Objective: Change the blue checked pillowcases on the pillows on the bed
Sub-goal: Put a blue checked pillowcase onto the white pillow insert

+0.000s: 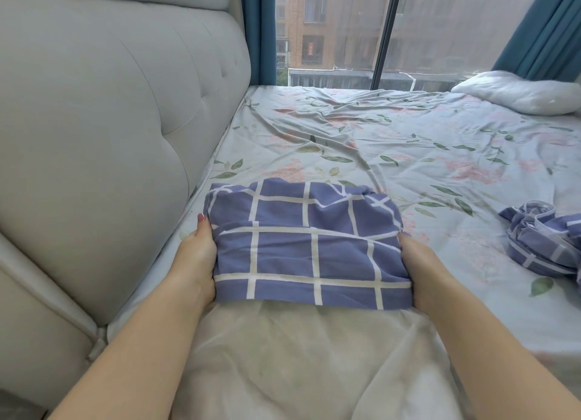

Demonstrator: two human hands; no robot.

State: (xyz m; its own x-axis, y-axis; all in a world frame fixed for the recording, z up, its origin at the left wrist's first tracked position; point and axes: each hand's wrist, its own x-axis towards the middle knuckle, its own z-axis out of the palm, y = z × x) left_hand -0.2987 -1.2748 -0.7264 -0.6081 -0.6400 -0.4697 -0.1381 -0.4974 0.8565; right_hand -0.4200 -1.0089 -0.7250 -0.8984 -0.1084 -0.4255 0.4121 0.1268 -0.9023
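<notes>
A blue checked pillowcase [305, 246] is bunched over the far end of a bare white pillow [298, 356] lying in front of me on the bed. My left hand [196, 259] grips the case's left edge, with fingers tucked under the cloth. My right hand [424, 262] grips its right edge in the same way. The near part of the pillow is uncovered. A second blue checked pillowcase [544, 240] lies crumpled on the sheet at the right. Another bare white pillow [518, 94] rests at the far right corner.
The floral bed sheet [377, 136] is wrinkled. A padded grey headboard [94, 121] runs along the left side. Beyond the bed stands a large window [440, 26] with teal curtains [544, 26] on both sides.
</notes>
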